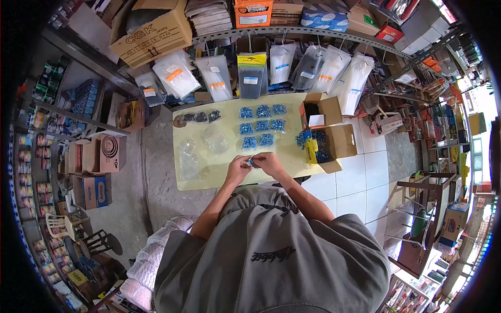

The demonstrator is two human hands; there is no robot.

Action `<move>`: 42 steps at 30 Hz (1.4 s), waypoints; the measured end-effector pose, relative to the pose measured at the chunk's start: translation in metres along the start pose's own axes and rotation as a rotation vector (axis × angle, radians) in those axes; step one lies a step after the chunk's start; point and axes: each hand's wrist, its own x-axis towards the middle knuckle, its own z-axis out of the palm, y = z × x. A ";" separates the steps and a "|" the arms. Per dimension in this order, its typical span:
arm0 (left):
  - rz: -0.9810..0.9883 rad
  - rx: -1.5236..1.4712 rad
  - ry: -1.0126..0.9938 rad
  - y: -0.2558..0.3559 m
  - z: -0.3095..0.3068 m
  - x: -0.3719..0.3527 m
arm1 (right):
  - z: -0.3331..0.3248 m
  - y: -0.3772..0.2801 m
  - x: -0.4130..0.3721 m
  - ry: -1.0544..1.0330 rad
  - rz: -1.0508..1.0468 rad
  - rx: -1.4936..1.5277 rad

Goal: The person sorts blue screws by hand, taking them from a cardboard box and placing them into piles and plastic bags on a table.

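Note:
My left hand (238, 170) and my right hand (269, 164) meet above the table's near edge, fingers closed. Between their fingertips is a small blue thing (251, 161), partly hidden and too small to name. Just beyond them, several clear bags of small blue pieces (262, 125) lie in rows on the pale yellow table (229, 177). Right of these stands an open carton (343, 141) with more blue pieces (322, 146) inside, and some loose blue pieces (300, 139) lie beside it. Clear plastic bags (214, 139) are spread on the left.
Dark packets (200, 117) and a brown round thing (179, 121) lie at the table's far left. Behind the first carton stands another open box (329, 107). Packs of cable ties (282, 63) hang from a rail over the far edge. Stocked shelves (78, 99) line both sides.

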 end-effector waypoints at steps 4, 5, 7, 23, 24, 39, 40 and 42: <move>-0.011 0.047 -0.008 0.006 0.000 0.001 | 0.001 0.002 0.002 0.021 0.012 0.054; -0.012 0.046 -0.009 0.009 0.000 0.001 | 0.001 0.002 0.002 0.018 0.027 0.071; -0.012 -0.018 -0.007 0.010 0.001 0.002 | -0.001 -0.011 -0.003 0.008 0.021 0.016; 0.001 0.036 -0.036 0.000 -0.001 0.006 | -0.085 0.049 -0.016 0.597 0.065 -1.013; 0.003 0.037 -0.038 0.000 0.000 0.007 | -0.086 0.050 -0.017 0.577 0.060 -1.045; 0.013 0.059 -0.024 0.014 -0.001 0.001 | -0.108 0.069 -0.002 0.668 -0.047 -0.825; 0.022 0.052 -0.024 0.013 -0.001 0.001 | -0.108 0.067 -0.003 0.629 -0.008 -0.818; 0.030 0.045 -0.024 0.013 -0.001 0.000 | -0.107 0.062 -0.007 0.610 -0.008 -0.795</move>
